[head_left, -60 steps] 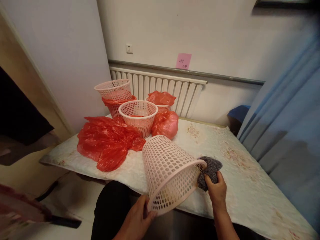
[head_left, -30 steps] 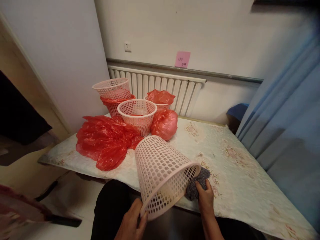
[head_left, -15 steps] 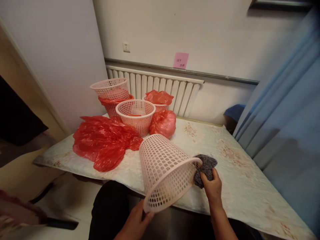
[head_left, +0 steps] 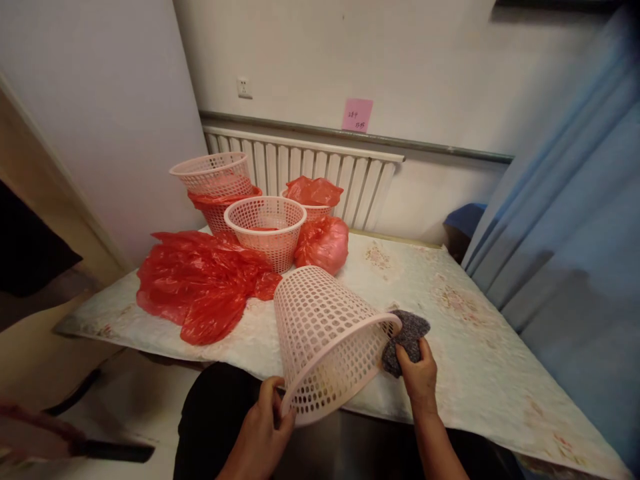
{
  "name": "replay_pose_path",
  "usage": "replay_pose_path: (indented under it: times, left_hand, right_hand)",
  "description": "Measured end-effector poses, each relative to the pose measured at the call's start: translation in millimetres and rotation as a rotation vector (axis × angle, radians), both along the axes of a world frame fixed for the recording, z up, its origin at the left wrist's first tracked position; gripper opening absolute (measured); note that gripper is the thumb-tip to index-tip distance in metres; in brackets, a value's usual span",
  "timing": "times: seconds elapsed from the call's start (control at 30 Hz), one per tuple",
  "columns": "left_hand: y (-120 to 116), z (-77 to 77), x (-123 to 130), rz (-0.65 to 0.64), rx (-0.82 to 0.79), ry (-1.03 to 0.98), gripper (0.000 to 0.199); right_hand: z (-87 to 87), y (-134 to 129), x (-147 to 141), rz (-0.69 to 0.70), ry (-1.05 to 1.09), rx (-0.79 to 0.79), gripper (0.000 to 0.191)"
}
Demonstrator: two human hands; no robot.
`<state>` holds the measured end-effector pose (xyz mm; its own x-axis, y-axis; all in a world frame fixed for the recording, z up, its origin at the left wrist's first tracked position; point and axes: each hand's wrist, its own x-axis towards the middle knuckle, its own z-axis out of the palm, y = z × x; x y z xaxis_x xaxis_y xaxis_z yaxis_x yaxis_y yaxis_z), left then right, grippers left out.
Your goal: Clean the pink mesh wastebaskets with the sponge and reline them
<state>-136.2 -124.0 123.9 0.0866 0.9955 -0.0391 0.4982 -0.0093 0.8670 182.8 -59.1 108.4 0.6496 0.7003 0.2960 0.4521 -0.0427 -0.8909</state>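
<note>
A pink perforated basket (head_left: 325, 320) lies tilted at the near edge of the table, its open mouth toward me. My left hand (head_left: 265, 427) pinches the basket's rim at the lower left. In my right hand (head_left: 419, 373) is a bunched dark grey cloth (head_left: 413, 330), pressed against the right side of the rim. Behind the basket, a red plastic bag (head_left: 205, 280) lies spread on the left, and a rounded red bundle (head_left: 324, 245) rests near an upright pink basket (head_left: 267, 230).
Stacked baskets (head_left: 215, 175) stand at the back left, and another basket with a red bag (head_left: 314, 193) is near the radiator (head_left: 370, 187). The table (head_left: 480, 373) has a floral cover. A blue curtain (head_left: 565, 233) hangs on the right.
My left hand has shifted up along the rim, with more of its fingers now showing outside it. The cloth stays at the rim in my right hand. The view has shifted slightly.
</note>
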Motion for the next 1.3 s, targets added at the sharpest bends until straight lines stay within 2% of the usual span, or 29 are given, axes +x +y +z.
replay_pose_path:
  times: [0.13,0.4,0.57,0.63,0.73,0.87,1.03,1.17,1.3]
  left_hand:
    - [5.3,-5.0,1.1,0.017,-0.031,0.015,0.045]
    - [8.2,-11.1,1.1,-0.009,-0.077,-0.054,0.053]
    - [6.8,-15.7,-2.2,0.001,-0.042,-0.097,0.055]
    - [5.8,-15.8,-5.3,-0.017,-0.029,-0.074,0.053]
    - [4.6,-13.0,-10.2,-0.019,-0.058,-0.009,0.048]
    - [5.1,-7.0,-15.9,0.086,-0.079,0.041,0.050]
    - [7.9,-4.8,-20.1,0.155,-0.084,-0.046,0.050]
    - [7.3,-18.1,-15.3,0.126,-0.217,-0.239,0.045]
    - [6.4,-39.9,-3.2,0.119,-0.236,-0.369,0.053]
  right_hand:
    - [-16.4,-0.5,-0.8,-0.018,0.033,-0.028,0.049]
    - [-60.1,-10.8,-11.3,0.010,0.272,-0.092,0.052]
    - [-75.6,-19.6,-19.0,0.058,0.336,-0.081,0.048]
    - [-75.0,-19.5,-19.8,0.061,0.347,-0.064,0.048]
    - [-65.5,-16.1,-19.1,0.047,0.339,-0.036,0.051]
    - [-41.3,-10.8,-20.2,0.091,0.297,-0.034,0.054]
    - [-11.9,-4.4,-24.7,0.072,0.207,-0.029,0.058]
    - [-2.7,3.3,-23.8,0.081,0.119,-0.009,0.057]
    - [-13.9,10.0,-21.5,0.079,0.123,-0.036,0.057]
